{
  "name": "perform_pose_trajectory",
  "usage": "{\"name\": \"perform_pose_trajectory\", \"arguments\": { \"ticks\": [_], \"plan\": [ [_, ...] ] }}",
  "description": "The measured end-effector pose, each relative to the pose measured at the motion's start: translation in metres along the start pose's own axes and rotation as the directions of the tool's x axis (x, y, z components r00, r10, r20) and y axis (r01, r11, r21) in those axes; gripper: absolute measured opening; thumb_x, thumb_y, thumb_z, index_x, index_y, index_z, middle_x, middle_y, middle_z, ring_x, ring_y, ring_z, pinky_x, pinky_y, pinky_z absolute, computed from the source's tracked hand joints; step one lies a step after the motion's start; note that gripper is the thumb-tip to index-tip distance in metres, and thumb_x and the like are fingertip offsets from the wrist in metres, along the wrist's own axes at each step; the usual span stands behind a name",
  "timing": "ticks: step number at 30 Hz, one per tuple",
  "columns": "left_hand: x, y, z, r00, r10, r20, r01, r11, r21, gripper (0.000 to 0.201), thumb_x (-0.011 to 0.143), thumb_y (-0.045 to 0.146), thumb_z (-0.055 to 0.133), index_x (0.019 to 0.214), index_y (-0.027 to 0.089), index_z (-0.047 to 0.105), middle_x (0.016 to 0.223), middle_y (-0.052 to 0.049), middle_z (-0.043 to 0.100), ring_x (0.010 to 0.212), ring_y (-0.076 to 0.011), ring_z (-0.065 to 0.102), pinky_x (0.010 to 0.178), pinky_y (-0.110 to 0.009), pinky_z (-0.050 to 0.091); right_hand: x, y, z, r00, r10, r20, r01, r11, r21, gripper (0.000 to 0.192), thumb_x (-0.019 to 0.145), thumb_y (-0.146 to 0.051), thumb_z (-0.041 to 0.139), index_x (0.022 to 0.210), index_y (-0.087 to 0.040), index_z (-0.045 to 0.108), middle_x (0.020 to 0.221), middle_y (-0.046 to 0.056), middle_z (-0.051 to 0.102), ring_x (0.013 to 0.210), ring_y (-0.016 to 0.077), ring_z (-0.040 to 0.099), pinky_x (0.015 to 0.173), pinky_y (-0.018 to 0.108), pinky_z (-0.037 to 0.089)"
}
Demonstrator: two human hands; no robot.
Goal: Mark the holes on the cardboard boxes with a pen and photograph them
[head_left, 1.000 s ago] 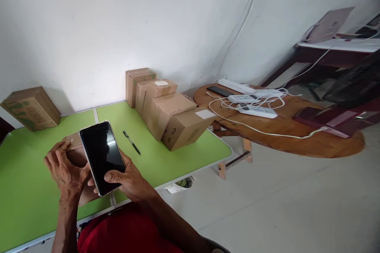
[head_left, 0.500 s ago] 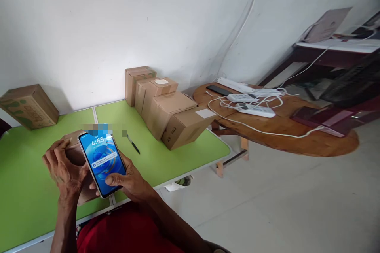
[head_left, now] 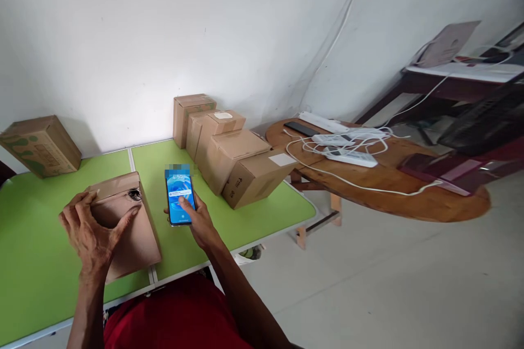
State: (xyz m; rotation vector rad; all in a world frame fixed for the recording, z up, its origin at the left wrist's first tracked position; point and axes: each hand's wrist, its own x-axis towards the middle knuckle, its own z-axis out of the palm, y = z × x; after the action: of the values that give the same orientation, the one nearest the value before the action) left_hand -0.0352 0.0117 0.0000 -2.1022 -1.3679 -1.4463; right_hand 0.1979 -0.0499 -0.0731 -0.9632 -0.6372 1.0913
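My right hand (head_left: pixel 200 219) holds a smartphone (head_left: pixel 178 208) above the green table, with the thumb across its lit blue lock screen. Under my left hand (head_left: pixel 90 229) is a brown cardboard box (head_left: pixel 137 245) near the table's front edge. The left fingers curl over the box's left side while the thumb presses on its top face. A dark, ragged hole (head_left: pixel 134 194) shows near the box's far right corner. The phone is apart from the box, to its right.
Several cardboard boxes (head_left: pixel 241 147) stand in a row at the table's (head_left: pixel 262 218) back right. Another box (head_left: pixel 45 147) stands at the back left. On a round wooden table (head_left: pixel 409 196) to the right lie white power strips (head_left: pixel 354 157) with tangled cables.
My right hand has moved the smartphone right and away from me, uncovering the box's top and the hole. The pen on the table is now hidden. My left hand stays on the box.
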Motion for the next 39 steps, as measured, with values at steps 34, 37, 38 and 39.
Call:
{"name": "perform_pose_trajectory", "arguments": {
  "ticks": [34, 37, 38, 39],
  "plan": [
    [-0.022, -0.005, -0.019, 1.000, -0.001, 0.021, 0.002, 0.996, -0.085, 0.094, 0.093, 0.073, 0.075, 0.167, 0.021, 0.048, 0.162, -0.027, 0.051, 0.155, -0.0507, 0.044, 0.125, -0.073, 0.040, 0.026, 0.038, 0.015, 0.997, -0.070, 0.044, 0.060, 0.238, -0.970, 0.026, 0.101, -0.020, 0.069, 0.126, -0.014, 0.075, 0.139, 0.026, 0.070, 0.136, 0.0437, 0.062, 0.112, 0.054, 0.054],
    [-0.029, -0.013, -0.019, 0.993, -0.115, 0.008, 0.115, 0.989, -0.090, 0.120, 0.083, 0.078, 0.079, 0.177, 0.020, 0.033, 0.169, -0.028, 0.043, 0.158, -0.0567, 0.036, 0.123, -0.080, 0.040, 0.023, 0.035, 0.016, 0.990, -0.090, 0.113, 0.135, 0.306, -0.942, 0.031, 0.103, -0.026, 0.072, 0.132, -0.015, 0.074, 0.141, 0.022, 0.072, 0.137, 0.0382, 0.064, 0.118, 0.049, 0.051],
    [-0.032, -0.018, -0.018, 0.985, -0.169, 0.016, 0.170, 0.981, -0.097, 0.125, 0.083, 0.079, 0.078, 0.180, 0.019, 0.027, 0.172, -0.029, 0.040, 0.159, -0.0590, 0.034, 0.122, -0.084, 0.039, 0.022, 0.035, 0.017, 0.982, -0.093, 0.165, 0.189, 0.387, -0.903, 0.034, 0.106, -0.031, 0.070, 0.136, -0.016, 0.073, 0.142, 0.020, 0.072, 0.137, 0.0351, 0.066, 0.120, 0.046, 0.051],
    [-0.035, -0.024, -0.017, 0.975, -0.218, 0.040, 0.221, 0.969, -0.109, 0.125, 0.085, 0.079, 0.074, 0.181, 0.019, 0.023, 0.173, -0.029, 0.039, 0.159, -0.0605, 0.034, 0.120, -0.086, 0.039, 0.020, 0.036, 0.018, 0.969, -0.098, 0.227, 0.245, 0.492, -0.835, 0.035, 0.110, -0.038, 0.065, 0.138, -0.018, 0.072, 0.143, 0.018, 0.073, 0.136, 0.0324, 0.067, 0.120, 0.044, 0.051]
  ]
}}
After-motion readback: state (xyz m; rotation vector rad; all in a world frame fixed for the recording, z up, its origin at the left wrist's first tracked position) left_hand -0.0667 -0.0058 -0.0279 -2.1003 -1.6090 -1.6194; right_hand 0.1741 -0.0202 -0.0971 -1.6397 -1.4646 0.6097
